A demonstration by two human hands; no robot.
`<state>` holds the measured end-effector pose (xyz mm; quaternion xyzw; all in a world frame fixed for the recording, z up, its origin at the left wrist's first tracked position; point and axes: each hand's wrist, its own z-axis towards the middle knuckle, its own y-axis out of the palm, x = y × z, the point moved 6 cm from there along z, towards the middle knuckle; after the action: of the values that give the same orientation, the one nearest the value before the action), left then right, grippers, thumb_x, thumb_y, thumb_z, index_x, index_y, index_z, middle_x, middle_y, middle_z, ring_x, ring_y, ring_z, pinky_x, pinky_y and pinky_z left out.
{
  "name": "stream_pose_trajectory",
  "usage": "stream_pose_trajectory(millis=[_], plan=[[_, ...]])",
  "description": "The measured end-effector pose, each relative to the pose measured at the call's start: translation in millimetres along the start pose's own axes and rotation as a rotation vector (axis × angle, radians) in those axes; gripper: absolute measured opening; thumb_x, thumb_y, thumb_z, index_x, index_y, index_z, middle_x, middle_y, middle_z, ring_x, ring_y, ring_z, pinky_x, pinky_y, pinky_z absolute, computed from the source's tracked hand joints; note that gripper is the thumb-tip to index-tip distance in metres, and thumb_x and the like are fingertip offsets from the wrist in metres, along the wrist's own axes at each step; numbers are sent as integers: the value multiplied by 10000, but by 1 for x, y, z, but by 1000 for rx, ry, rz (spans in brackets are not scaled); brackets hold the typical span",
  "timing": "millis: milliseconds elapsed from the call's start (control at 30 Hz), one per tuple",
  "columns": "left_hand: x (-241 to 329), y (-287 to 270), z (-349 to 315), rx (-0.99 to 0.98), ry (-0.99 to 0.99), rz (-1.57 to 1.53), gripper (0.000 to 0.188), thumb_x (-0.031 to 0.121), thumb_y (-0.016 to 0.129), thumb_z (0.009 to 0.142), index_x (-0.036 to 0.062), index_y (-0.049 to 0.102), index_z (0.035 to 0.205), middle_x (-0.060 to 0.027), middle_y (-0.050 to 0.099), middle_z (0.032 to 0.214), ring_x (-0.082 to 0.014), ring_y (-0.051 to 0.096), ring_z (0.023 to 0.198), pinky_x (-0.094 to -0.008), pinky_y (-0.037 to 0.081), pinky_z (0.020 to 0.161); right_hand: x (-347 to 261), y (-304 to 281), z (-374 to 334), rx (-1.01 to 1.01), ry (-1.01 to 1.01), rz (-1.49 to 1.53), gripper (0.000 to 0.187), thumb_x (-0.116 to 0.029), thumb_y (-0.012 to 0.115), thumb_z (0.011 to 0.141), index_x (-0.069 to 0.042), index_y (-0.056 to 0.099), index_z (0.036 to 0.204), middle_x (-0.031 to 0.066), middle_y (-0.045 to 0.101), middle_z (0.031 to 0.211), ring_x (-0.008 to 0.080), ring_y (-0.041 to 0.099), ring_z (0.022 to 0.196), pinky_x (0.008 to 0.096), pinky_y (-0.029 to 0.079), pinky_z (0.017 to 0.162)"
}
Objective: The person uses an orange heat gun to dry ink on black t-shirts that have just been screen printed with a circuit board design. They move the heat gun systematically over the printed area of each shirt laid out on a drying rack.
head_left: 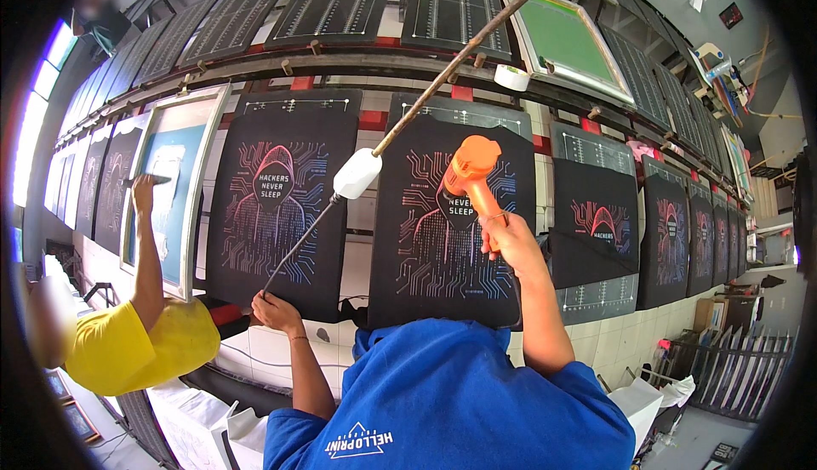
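Observation:
My right hand (515, 244) is wrapped round the handle of an orange hot-air blower (473, 168). Its head is above a black printed T-shirt (408, 232) stretched over a flat board, hiding part of the hooded-figure print. On the left, my left hand (279, 313) pinches a thin black cord (298, 244) at the lower edge of another black printed shirt (242, 253). That cord runs up to a white socket (357, 174) with an orange end, which hangs from a long brown pole or cable (468, 49) slanting across the view.
A co-worker in a yellow shirt (145, 347) works at a framed screen (183, 206) on the left. Further printed shirts (668, 232) line the right. Behind a rail stand bare boards (332, 6), a green screen (562, 40) and a white tape roll (511, 78).

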<state>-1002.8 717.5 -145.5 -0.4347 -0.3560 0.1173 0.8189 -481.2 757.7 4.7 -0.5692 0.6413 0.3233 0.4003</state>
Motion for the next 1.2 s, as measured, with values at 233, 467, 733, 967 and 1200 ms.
stream_pose_trajectory(millis=[233,467,733,967,1200], plan=[[1,-2,-1,6,8,-8,217,186,507,966,4,619,1003,-150,617,980,-345,555,940,-439,421,840,6,-29,-8,87,34,21,284,-313,629,927,-44,567,861,7,552,679,96,572,565,232,443,458],[1,-3,-2,12,9,-13,221,189,509,966,0,618,1001,-154,616,973,-351,554,941,-445,422,837,12,-49,-18,193,43,51,271,-302,626,942,-53,559,859,0,553,675,95,559,551,236,434,449],[0,-2,1,-4,3,-5,202,153,515,947,-15,616,994,-172,620,974,-362,563,932,-450,427,836,2,-12,-3,34,43,56,273,-313,624,940,-55,570,868,2,560,682,94,576,564,232,448,458],[8,-4,1,-12,7,-19,192,143,516,942,-19,608,986,-172,609,977,-359,547,938,-447,420,826,0,3,6,-26,15,47,282,-326,626,937,-55,573,883,9,570,692,98,587,575,232,454,459],[5,-6,-1,10,7,-37,198,162,518,954,-18,599,966,-178,593,939,-370,533,905,-459,408,804,11,-39,-14,152,24,77,281,-325,623,948,-60,560,878,-1,551,693,95,577,565,232,448,456]])
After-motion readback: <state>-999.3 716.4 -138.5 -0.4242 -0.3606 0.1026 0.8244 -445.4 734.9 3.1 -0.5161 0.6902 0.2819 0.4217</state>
